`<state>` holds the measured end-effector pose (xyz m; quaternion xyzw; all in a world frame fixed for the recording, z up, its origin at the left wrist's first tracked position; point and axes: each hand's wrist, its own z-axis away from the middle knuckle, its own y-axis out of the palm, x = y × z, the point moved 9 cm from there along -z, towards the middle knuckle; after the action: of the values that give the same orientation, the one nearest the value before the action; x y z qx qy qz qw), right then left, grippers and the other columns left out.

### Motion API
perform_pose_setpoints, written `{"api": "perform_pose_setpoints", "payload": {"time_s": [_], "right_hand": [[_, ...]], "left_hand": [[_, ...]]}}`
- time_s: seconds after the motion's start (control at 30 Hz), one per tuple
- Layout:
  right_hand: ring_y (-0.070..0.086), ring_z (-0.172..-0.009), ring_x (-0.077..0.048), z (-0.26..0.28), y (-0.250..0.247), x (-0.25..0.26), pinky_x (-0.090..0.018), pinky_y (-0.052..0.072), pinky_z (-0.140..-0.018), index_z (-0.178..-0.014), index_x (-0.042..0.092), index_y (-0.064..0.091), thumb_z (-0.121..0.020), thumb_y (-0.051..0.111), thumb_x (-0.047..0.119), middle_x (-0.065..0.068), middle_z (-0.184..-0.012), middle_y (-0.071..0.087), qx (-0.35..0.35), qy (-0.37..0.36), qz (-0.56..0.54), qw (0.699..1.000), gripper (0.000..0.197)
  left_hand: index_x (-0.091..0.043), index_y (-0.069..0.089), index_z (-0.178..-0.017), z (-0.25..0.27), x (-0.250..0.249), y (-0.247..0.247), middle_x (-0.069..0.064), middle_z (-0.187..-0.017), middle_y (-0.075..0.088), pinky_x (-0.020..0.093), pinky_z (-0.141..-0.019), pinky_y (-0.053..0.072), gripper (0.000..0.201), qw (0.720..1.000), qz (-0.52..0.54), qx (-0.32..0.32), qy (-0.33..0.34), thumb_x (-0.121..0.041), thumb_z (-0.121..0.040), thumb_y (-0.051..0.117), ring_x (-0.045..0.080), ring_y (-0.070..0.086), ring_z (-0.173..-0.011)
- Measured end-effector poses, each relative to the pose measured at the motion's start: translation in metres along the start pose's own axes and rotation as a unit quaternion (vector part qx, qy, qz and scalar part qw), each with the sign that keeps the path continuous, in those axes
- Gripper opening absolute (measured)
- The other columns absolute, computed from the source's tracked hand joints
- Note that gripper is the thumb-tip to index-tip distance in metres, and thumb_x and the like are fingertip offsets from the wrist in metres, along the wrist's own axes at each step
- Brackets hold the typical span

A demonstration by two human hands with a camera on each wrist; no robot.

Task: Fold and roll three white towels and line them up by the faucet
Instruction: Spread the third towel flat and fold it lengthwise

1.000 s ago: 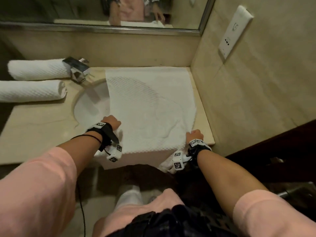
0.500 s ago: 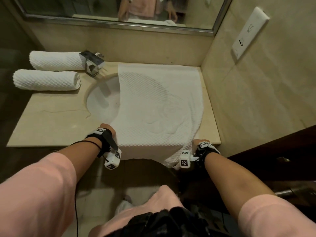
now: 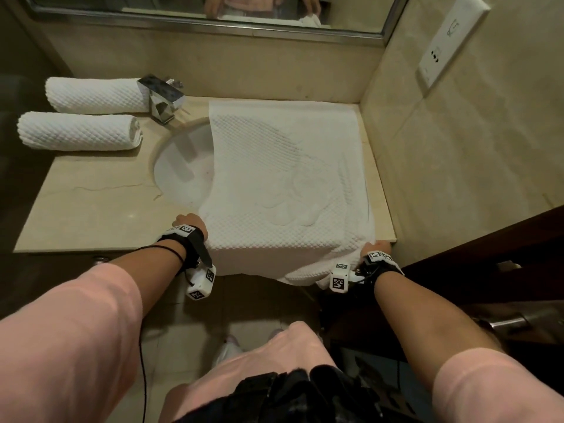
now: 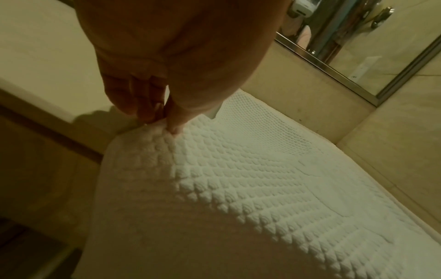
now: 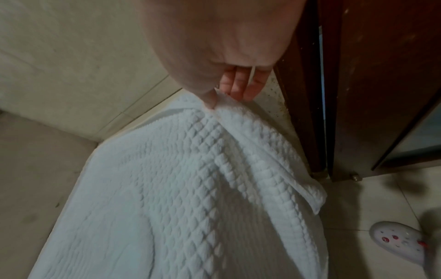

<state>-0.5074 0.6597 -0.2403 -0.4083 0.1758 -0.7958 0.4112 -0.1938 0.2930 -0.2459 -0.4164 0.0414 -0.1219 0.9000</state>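
Desk (image 3: 91, 209) of beige marble, oval white basin (image 3: 183, 172), chrome faucet (image 3: 161, 99), mirror (image 3: 213, 13) above. Flat white waffle-textured towel (image 3: 283, 178) covers basin's right part, overhanging the front edge. Left hand (image 3: 190, 224) and right hand (image 3: 377, 247) each pinch a near corner. Two rolled white towels (image 3: 82, 129) lie left of faucet.

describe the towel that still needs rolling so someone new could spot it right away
Start at the sink under the mirror. The towel lies spread flat to its right, draping over the counter's front edge, both hands pinching its near corners. The two towels left of the faucet are already rolled.
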Motion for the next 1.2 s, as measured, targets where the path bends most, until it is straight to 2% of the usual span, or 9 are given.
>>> {"api": "perform_pose_setpoints", "payload": {"time_s": [0.13, 0.27, 0.37, 0.47, 0.57, 0.67, 0.77, 0.93, 1.2], "right_hand": [[0.053, -0.097, -0.026, -0.001, -0.018, 0.002, -0.030, 0.042, -0.084, -0.132, -0.004, 0.045, -0.099, 0.040, 0.007, -0.015, -0.125, 0.055, -0.027, -0.009, 0.013, 1.000, 0.035], [0.054, -0.116, -0.036, 0.008, -0.006, -0.002, -0.045, 0.046, -0.097, -0.117, -0.001, 0.055, -0.093, 0.057, 0.017, -0.023, -0.129, 0.053, 0.031, 0.039, 0.121, 0.991, 0.030], [0.047, -0.124, -0.039, 0.006, -0.011, -0.003, -0.050, 0.039, -0.102, -0.132, 0.000, 0.043, -0.091, 0.058, 0.025, -0.024, -0.137, 0.044, -0.027, 0.069, 0.142, 0.987, 0.051], [0.044, -0.127, -0.038, 0.005, -0.020, 0.008, -0.043, 0.037, -0.101, -0.144, -0.001, 0.022, -0.091, 0.055, 0.025, -0.022, -0.145, 0.035, -0.107, 0.034, 0.071, 0.991, 0.068], [0.040, -0.131, -0.035, 0.006, -0.012, 0.016, -0.042, 0.035, -0.107, -0.143, -0.003, 0.028, -0.096, 0.049, 0.019, -0.021, -0.146, 0.035, -0.066, 0.002, 0.196, 0.978, 0.055], [0.045, -0.126, -0.036, 0.013, 0.000, 0.015, -0.047, 0.042, -0.102, -0.129, 0.011, 0.049, -0.092, 0.059, 0.024, -0.018, -0.138, 0.044, 0.031, -0.036, 0.440, 0.897, 0.041], [0.054, -0.116, -0.032, 0.016, 0.008, 0.015, -0.050, 0.048, -0.096, -0.112, 0.010, 0.058, -0.088, 0.064, 0.025, -0.015, -0.120, 0.053, 0.072, -0.066, 0.525, 0.846, 0.028], [0.048, -0.125, -0.034, 0.020, 0.009, 0.021, -0.044, 0.050, -0.092, -0.127, 0.008, 0.055, -0.094, 0.055, 0.020, -0.013, -0.137, 0.047, 0.073, -0.064, 0.516, 0.851, 0.035], [0.051, -0.106, -0.033, -0.033, 0.029, 0.006, -0.048, 0.049, -0.090, -0.104, 0.022, 0.059, -0.074, 0.057, 0.038, -0.010, -0.122, 0.053, 0.069, -0.082, 0.558, 0.823, 0.034]], "left_hand": [[0.004, 0.053, -0.123, -0.006, 0.003, 0.000, 0.022, -0.129, 0.053, 0.043, -0.102, 0.044, 0.035, 1.000, 0.009, -0.023, -0.005, -0.011, -0.091, 0.053, 0.037, 0.054, -0.116], [0.004, 0.061, -0.103, 0.000, 0.004, -0.001, 0.016, -0.105, 0.063, 0.037, -0.090, 0.051, 0.021, 0.999, 0.028, -0.036, -0.012, -0.009, -0.093, 0.049, 0.033, 0.062, -0.099], [0.002, 0.059, -0.089, 0.003, 0.004, -0.005, 0.016, -0.089, 0.063, 0.031, -0.070, 0.048, 0.012, 0.998, 0.038, -0.041, -0.003, -0.006, -0.092, 0.050, 0.030, 0.060, -0.078], [0.009, 0.055, -0.111, 0.004, 0.006, -0.007, 0.022, -0.109, 0.062, 0.033, -0.072, 0.046, 0.023, 0.998, 0.049, -0.039, -0.003, -0.005, -0.093, 0.049, 0.035, 0.061, -0.086], [0.009, 0.053, -0.116, 0.002, 0.010, -0.006, 0.023, -0.115, 0.060, 0.034, -0.071, 0.047, 0.027, 0.998, 0.041, -0.041, -0.002, -0.005, -0.093, 0.048, 0.036, 0.062, -0.089], [0.008, 0.051, -0.116, 0.002, 0.013, -0.005, 0.024, -0.114, 0.058, 0.036, -0.072, 0.046, 0.028, 0.998, 0.048, -0.051, 0.001, -0.007, -0.092, 0.050, 0.038, 0.061, -0.097], [0.002, 0.056, -0.085, -0.002, 0.019, -0.002, 0.015, -0.085, 0.059, 0.032, -0.071, 0.046, 0.014, 0.996, 0.078, -0.050, -0.002, -0.012, -0.089, 0.058, 0.032, 0.058, -0.075], [-0.002, 0.057, -0.079, 0.003, 0.023, -0.001, 0.012, -0.075, 0.059, 0.034, -0.077, 0.050, 0.021, 0.994, 0.102, -0.033, -0.013, -0.020, -0.083, 0.068, 0.032, 0.061, -0.083], [0.005, 0.062, -0.084, -0.008, 0.017, -0.005, 0.025, -0.096, 0.065, 0.059, -0.087, 0.049, 0.008, 0.992, 0.075, -0.096, -0.018, -0.002, -0.084, 0.058, 0.044, 0.062, -0.091]]}}
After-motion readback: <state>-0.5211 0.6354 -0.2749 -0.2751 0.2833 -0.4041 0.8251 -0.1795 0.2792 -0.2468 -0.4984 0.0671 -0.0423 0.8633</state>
